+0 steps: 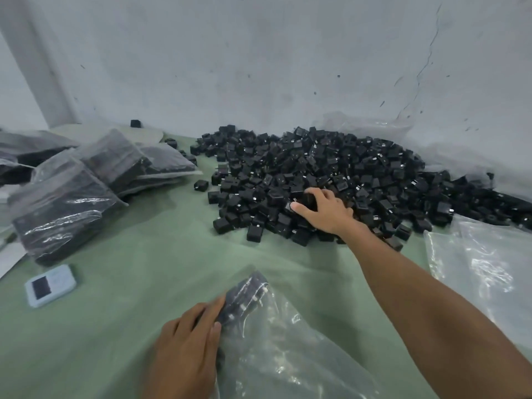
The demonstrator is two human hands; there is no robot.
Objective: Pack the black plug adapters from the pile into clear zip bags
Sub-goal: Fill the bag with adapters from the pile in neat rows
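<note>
A big pile of black plug adapters (331, 174) lies on the green cloth against the wall. My right hand (324, 210) reaches into the front of the pile, its fingers curled round a few adapters. A clear zip bag (282, 349) lies in front of me with several adapters (247, 295) stacked in its far corner. My left hand (187, 344) holds the bag's left edge, thumb and fingers pressed against the stacked adapters through the plastic.
Filled bags of adapters (66, 208) are heaped at the left. A small white device (50, 285) lies near the left edge. Empty clear bags (483, 272) lie at the right, and loose plastic (368, 128) sits behind the pile. The wall stands right behind.
</note>
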